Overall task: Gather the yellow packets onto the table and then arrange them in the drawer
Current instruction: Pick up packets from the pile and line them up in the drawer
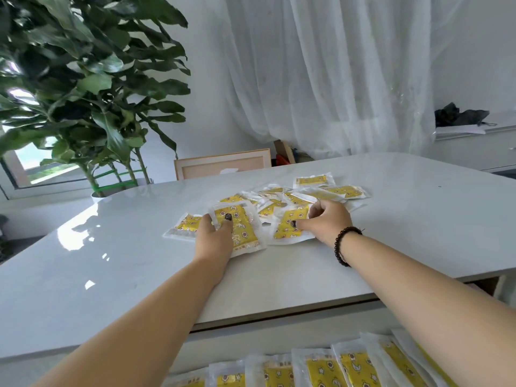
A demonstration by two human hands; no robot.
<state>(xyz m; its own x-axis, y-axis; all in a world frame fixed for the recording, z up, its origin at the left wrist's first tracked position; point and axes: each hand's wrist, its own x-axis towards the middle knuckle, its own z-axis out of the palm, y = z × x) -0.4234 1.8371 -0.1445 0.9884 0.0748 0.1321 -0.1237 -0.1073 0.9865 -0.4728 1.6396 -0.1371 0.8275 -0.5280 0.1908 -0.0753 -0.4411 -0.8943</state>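
Yellow packets (293,201) in clear white-edged wrappers lie in a loose heap on the pale glossy tabletop (111,261), well in from its near edge. My left hand (216,233) holds the nearest big packet (241,231) at the left of the heap, thumb curled down onto its printed face and the other fingers under its left edge. Just beside it, my right hand (326,222) pinches the next packet (289,226), thumb and bent fingers closed on its right side; a dark bead bracelet (344,245) sits on that wrist. One more packet (187,224) pokes out to the left, partly under the one I hold. Below the tabletop's near edge, a row of the same packets (335,367) stands overlapping in the open drawer (251,342), between my forearms. Beyond the far edge stand a large leafy plant (83,79) at the left, a pale wooden frame (223,163) behind the heap, sheer white curtains (335,74), and a white cabinet (474,146) at the right with a dark crumpled thing (459,114) on top.
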